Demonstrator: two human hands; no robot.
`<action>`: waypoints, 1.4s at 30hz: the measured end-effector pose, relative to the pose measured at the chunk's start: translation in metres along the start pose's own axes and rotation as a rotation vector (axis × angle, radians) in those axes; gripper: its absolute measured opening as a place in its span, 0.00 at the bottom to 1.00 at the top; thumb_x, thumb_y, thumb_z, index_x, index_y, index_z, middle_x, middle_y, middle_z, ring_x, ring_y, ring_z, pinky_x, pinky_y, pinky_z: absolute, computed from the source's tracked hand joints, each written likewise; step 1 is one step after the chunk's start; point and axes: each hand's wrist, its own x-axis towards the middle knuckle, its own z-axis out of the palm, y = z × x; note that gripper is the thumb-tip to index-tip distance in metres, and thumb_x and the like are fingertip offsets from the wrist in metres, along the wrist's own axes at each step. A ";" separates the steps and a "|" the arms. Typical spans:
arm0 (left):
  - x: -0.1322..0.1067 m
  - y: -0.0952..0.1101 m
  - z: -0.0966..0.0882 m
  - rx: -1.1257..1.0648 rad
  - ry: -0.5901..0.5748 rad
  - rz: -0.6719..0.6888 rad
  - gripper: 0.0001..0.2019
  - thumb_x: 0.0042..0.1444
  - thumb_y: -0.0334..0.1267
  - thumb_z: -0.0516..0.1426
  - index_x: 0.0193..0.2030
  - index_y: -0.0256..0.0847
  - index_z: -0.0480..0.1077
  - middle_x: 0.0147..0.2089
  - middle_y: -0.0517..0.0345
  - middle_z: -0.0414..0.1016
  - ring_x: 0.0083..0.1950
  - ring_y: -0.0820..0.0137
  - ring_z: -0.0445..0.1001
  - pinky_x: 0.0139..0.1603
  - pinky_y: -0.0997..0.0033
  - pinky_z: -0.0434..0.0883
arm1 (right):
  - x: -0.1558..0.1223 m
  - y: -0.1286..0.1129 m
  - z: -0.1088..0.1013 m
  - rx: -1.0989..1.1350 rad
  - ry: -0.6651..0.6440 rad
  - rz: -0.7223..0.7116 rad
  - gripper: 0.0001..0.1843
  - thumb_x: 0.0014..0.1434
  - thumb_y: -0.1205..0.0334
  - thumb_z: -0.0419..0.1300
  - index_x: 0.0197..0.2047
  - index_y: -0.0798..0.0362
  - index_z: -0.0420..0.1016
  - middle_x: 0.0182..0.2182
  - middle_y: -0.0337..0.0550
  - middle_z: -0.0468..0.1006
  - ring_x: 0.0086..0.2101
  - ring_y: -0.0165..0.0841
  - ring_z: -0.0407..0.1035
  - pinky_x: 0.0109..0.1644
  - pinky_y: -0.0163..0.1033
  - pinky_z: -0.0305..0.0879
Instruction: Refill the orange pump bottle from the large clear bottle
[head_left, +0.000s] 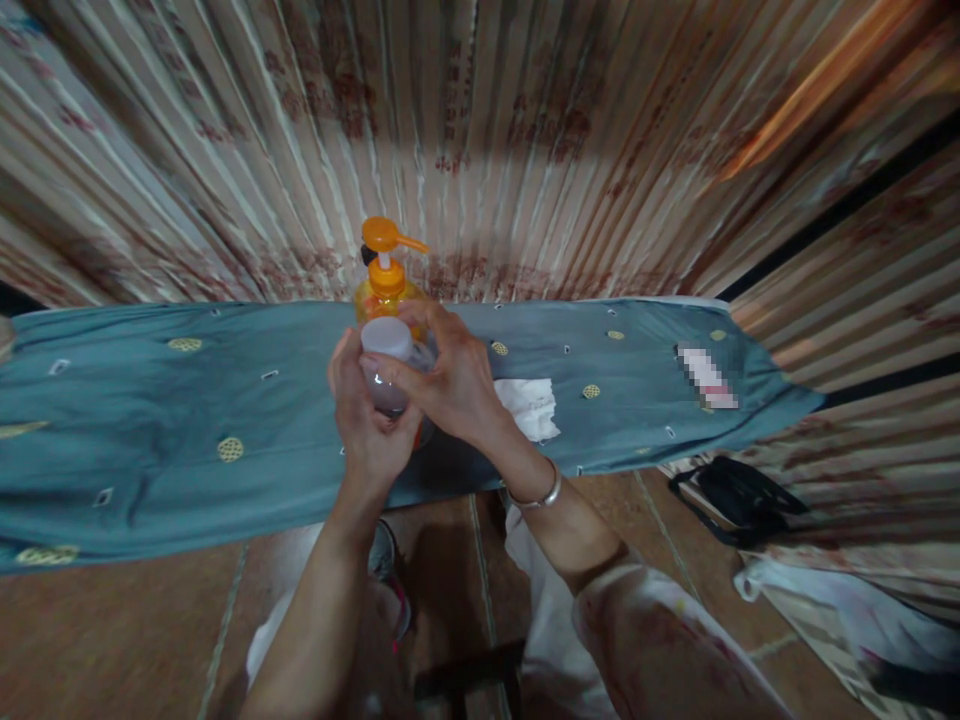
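Between my hands is a clear bottle with a whitish round cap. My left hand wraps round the bottle's left side. My right hand is curled about its cap and upper right side, with the thumb lying across the front below the cap. Right behind it stands an orange pump bottle, its spout turned to the right. My hands and the clear bottle hide the pump bottle's lower part. A crumpled white tissue lies on the cloth just right of my right wrist.
A teal patterned cloth covers the long narrow board. Near its right end lies a blurred-out pinkish-white item. Pleated curtains hang close behind. On the tiled floor at right is a black bag.
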 end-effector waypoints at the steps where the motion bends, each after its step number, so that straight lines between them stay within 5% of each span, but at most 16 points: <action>1: 0.000 -0.001 0.000 -0.005 0.001 -0.009 0.37 0.59 0.50 0.63 0.72 0.43 0.59 0.68 0.41 0.67 0.70 0.49 0.66 0.70 0.43 0.64 | 0.000 0.000 -0.001 0.010 -0.016 -0.014 0.27 0.59 0.37 0.69 0.51 0.47 0.73 0.54 0.43 0.82 0.55 0.38 0.75 0.64 0.45 0.71; 15: 0.001 -0.003 -0.001 -0.009 -0.022 -0.017 0.37 0.59 0.51 0.63 0.73 0.47 0.58 0.69 0.42 0.66 0.71 0.48 0.66 0.70 0.42 0.64 | -0.001 0.004 0.000 -0.028 -0.056 -0.039 0.27 0.63 0.35 0.63 0.54 0.47 0.73 0.55 0.43 0.82 0.56 0.37 0.74 0.64 0.43 0.70; 22: -0.002 -0.002 0.002 -0.033 -0.006 -0.027 0.36 0.60 0.50 0.62 0.73 0.48 0.59 0.69 0.44 0.66 0.72 0.48 0.64 0.71 0.41 0.63 | -0.003 0.008 0.003 0.066 0.026 -0.052 0.33 0.56 0.32 0.67 0.56 0.46 0.74 0.56 0.47 0.81 0.56 0.45 0.74 0.63 0.52 0.71; 28: 0.000 0.002 0.001 -0.010 -0.020 0.024 0.36 0.64 0.50 0.60 0.75 0.45 0.56 0.69 0.42 0.67 0.72 0.50 0.64 0.71 0.43 0.63 | -0.006 0.007 0.002 0.104 -0.014 -0.069 0.30 0.62 0.34 0.62 0.56 0.47 0.74 0.54 0.49 0.82 0.55 0.46 0.75 0.61 0.53 0.71; 33: 0.000 0.003 0.002 0.020 -0.001 0.071 0.36 0.65 0.51 0.59 0.76 0.44 0.54 0.69 0.40 0.67 0.72 0.51 0.65 0.70 0.46 0.65 | -0.007 0.005 0.001 0.086 0.012 -0.021 0.32 0.56 0.37 0.70 0.58 0.44 0.73 0.56 0.47 0.81 0.56 0.49 0.74 0.61 0.55 0.71; 42: 0.001 0.007 0.001 0.061 -0.017 0.066 0.36 0.67 0.55 0.56 0.75 0.40 0.53 0.69 0.36 0.67 0.70 0.51 0.67 0.69 0.46 0.65 | -0.007 0.005 -0.004 0.087 -0.010 -0.095 0.19 0.63 0.49 0.65 0.55 0.44 0.74 0.53 0.45 0.81 0.54 0.43 0.76 0.61 0.51 0.72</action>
